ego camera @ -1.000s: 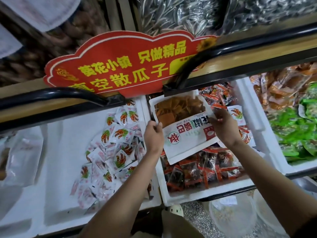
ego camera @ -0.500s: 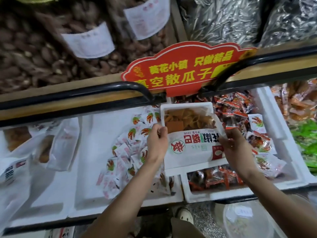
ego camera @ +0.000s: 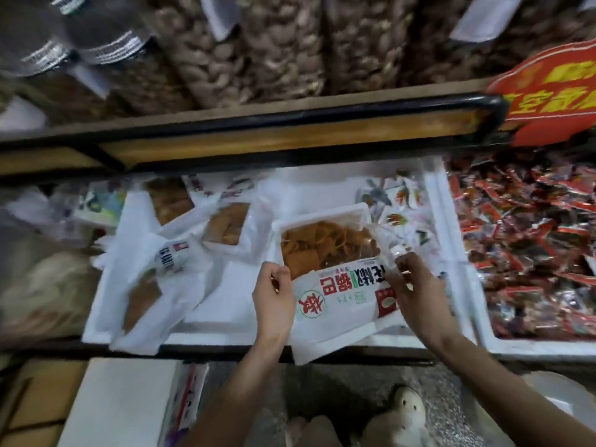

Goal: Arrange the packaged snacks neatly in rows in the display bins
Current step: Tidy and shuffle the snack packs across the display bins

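While several loose bags (ego camera: 167, 269) lie askew at the left of the white foam bin (ego camera: 433, 188), I judge my job is to lay this one flat beside them, edges square, to start a row. My left hand (ego camera: 274, 301) pinches the left edge of the snack bag (ego camera: 338, 285) with curled fingers (ego camera: 281, 275), and my right hand (ego camera: 419, 288) pinches its right edge, above the bin's near right part. I should lower both sides level so the crisps don't crack. Blur smears the far left. I cannot tell whether the bag touches the bin. It half covers the small sachets (ego camera: 403, 201), and the red sign (ego camera: 548, 91) is cut off.
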A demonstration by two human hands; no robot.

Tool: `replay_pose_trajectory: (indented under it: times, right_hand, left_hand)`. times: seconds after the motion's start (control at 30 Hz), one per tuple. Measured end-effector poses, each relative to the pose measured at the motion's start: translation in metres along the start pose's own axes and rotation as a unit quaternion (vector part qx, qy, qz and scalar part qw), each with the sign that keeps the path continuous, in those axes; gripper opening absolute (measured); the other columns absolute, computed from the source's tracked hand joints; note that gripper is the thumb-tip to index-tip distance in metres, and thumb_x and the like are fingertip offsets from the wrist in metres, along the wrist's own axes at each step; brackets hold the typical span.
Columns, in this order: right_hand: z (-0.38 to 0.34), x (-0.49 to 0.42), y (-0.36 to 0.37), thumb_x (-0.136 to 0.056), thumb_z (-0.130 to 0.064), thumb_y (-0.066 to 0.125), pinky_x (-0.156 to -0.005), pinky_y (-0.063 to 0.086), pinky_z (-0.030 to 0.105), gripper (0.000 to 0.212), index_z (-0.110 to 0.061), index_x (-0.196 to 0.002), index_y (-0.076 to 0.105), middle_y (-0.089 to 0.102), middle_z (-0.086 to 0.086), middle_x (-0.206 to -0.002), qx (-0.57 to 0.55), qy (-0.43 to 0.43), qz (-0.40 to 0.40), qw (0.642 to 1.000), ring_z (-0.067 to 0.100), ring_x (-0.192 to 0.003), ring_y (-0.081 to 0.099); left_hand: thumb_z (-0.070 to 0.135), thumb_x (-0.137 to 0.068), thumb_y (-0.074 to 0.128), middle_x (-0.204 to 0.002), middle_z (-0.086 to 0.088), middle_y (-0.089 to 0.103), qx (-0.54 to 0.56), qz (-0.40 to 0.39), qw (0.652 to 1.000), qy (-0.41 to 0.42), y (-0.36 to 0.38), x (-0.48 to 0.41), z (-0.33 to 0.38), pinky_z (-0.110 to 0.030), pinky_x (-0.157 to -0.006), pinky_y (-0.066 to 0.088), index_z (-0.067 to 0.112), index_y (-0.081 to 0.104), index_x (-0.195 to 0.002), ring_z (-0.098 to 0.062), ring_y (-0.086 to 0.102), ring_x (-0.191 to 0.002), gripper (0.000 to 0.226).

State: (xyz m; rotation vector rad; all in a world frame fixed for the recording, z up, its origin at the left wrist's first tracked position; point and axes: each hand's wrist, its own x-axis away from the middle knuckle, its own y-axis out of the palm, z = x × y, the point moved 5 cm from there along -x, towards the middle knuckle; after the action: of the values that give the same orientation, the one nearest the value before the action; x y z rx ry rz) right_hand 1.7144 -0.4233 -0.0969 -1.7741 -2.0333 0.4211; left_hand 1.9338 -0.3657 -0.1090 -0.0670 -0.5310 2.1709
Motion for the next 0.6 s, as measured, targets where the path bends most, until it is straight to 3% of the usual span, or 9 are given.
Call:
replay_pose_trajectory:
  times: [0.1,0.2,0.27,0.33,0.43,0.5,0.6]
  right_hand:
    - [-0.017,0.022,0.057,-0.094,-0.009,0.052,-0.047,0.042,0.011,0.02,-0.022,-0.081,0.044,0.062,-0.003,-0.074,0.002,-0.007,-0.028,1.0,0.003,-0.063,0.058]
    - [-0.026,0.049,0.099,-0.095,-0.011,0.05,-0.047,0.045,0.017,0.014,-0.018,-0.085,0.043,0.063,0.003,-0.077,-0.002,-0.005,-0.059,0.998,0.01,-0.065,0.06]
    - [-0.03,0.067,0.114,-0.094,-0.009,0.051,-0.048,0.045,0.015,0.02,-0.022,-0.081,0.043,0.062,0.001,-0.077,-0.005,-0.011,-0.061,0.998,0.013,-0.066,0.061]
    - [-0.034,0.083,0.121,-0.093,-0.005,0.051,-0.048,0.043,0.01,0.021,-0.021,-0.081,0.045,0.06,-0.003,-0.076,-0.007,-0.009,-0.065,0.998,0.013,-0.066,0.062]
    - [-0.038,0.098,0.126,-0.092,0.003,0.05,-0.042,0.038,0.005,0.012,-0.003,-0.082,0.047,0.059,0.003,-0.071,-0.028,0.019,-0.073,0.997,-0.002,-0.055,0.061]
    - [-0.037,0.098,0.125,-0.091,0.003,0.052,-0.043,0.036,0.005,0.023,-0.014,-0.077,0.045,0.059,0.004,-0.072,0.0,0.011,-0.063,0.998,-0.006,-0.056,0.058]
    - [-0.036,0.094,0.12,-0.093,-0.001,0.05,-0.043,0.036,0.006,0.024,-0.018,-0.078,0.043,0.059,-0.001,-0.071,-0.002,0.023,-0.042,0.999,0.003,-0.055,0.058]
  left_hand:
    - [0.007,-0.097,0.044,-0.073,-0.001,0.053,-0.021,0.03,0.999,0.015,-0.06,-0.006,-0.029,-0.032,-0.06,0.049,0.02,0.043,-0.073,-0.019,0.057,-0.069,0.028]
    - [0.01,-0.097,0.045,-0.076,-0.002,0.053,-0.042,0.023,0.998,0.035,-0.102,-0.011,-0.05,-0.042,-0.064,0.052,0.02,0.044,-0.074,-0.026,0.06,-0.076,0.025]
    - [0.01,-0.097,0.045,-0.074,0.0,0.051,-0.053,0.019,0.997,0.049,-0.12,-0.012,-0.055,-0.039,-0.064,0.05,0.02,0.043,-0.073,-0.022,0.058,-0.074,0.026]
    - [0.011,-0.097,0.045,-0.073,-0.002,0.05,-0.057,0.0,0.996,0.073,-0.128,-0.01,-0.054,-0.032,-0.063,0.048,0.02,0.042,-0.073,-0.018,0.056,-0.071,0.027]
    - [0.011,-0.098,0.045,-0.073,0.0,0.047,-0.076,-0.044,0.99,0.11,-0.13,-0.007,-0.055,-0.022,-0.064,0.041,0.021,0.04,-0.074,-0.011,0.049,-0.07,0.027]
    - [0.012,-0.098,0.045,-0.072,0.001,0.047,-0.091,-0.063,0.987,0.12,-0.126,-0.01,-0.059,-0.023,-0.064,0.04,0.016,0.041,-0.076,-0.011,0.049,-0.069,0.023]
    - [0.012,-0.098,0.045,-0.07,-0.002,0.045,-0.102,-0.078,0.984,0.121,-0.118,-0.012,-0.059,-0.022,-0.061,0.038,0.007,0.04,-0.079,-0.013,0.048,-0.066,0.021]
